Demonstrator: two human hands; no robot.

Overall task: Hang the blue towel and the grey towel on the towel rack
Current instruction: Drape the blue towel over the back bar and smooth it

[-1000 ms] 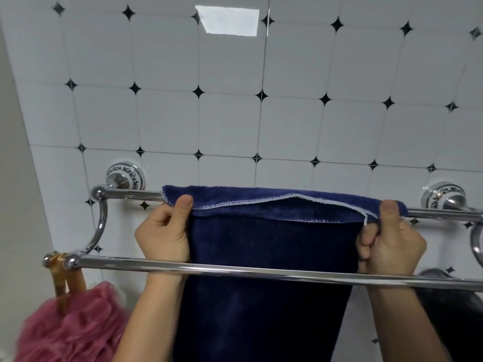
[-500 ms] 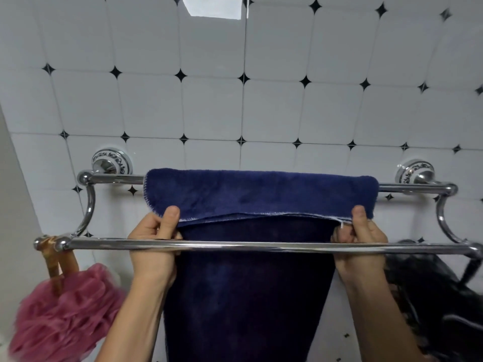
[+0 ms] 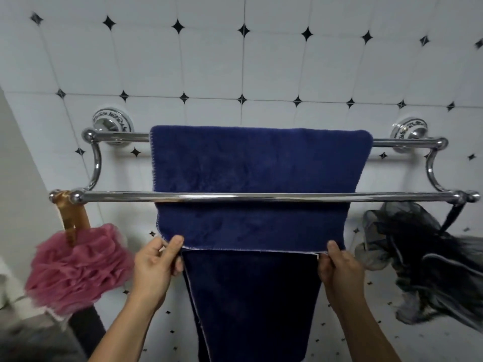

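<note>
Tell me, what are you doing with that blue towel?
A person is hanging the blue towel over the back bar of the towel rack. The left hand and right hand each pinch a lower corner of the front flap, below the front bar. No hung grey towel shows yet.

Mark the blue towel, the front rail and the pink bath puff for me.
blue towel point(image 3: 256, 163): head view, front flap.
front rail point(image 3: 125, 197): head view, bare left stretch.
pink bath puff point(image 3: 78, 265): head view, middle.
</note>
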